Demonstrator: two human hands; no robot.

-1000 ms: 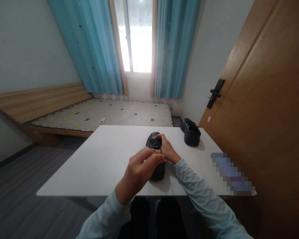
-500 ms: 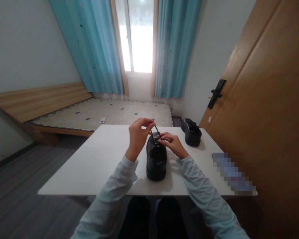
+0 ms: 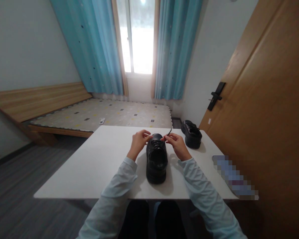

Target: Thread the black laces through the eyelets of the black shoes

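A black lace-up shoe [image 3: 156, 166] stands on the white table, its heel towards me and its toe pointing away. At the left side of its lacing is my left hand [image 3: 139, 142], thumb and fingers pinched close to the shoe; what they grip is too small to make out. My right hand [image 3: 176, 143] pinches a black shoelace [image 3: 169, 131] at the shoe's right side, and an end of the lace sticks up above the fingers. The second black shoe [image 3: 192, 135] rests at the table's far right corner.
The white table [image 3: 94, 166] has a pixelated flat item [image 3: 234, 177] along its right edge. Beyond it is a low bed [image 3: 109, 113] with a small white object [image 3: 102, 121]. A wooden door [image 3: 269, 109] stands at the right.
My left hand has come down from above the toe to the left side of the lacing. My right hand has moved slightly right, and a lace end now sticks up from it.
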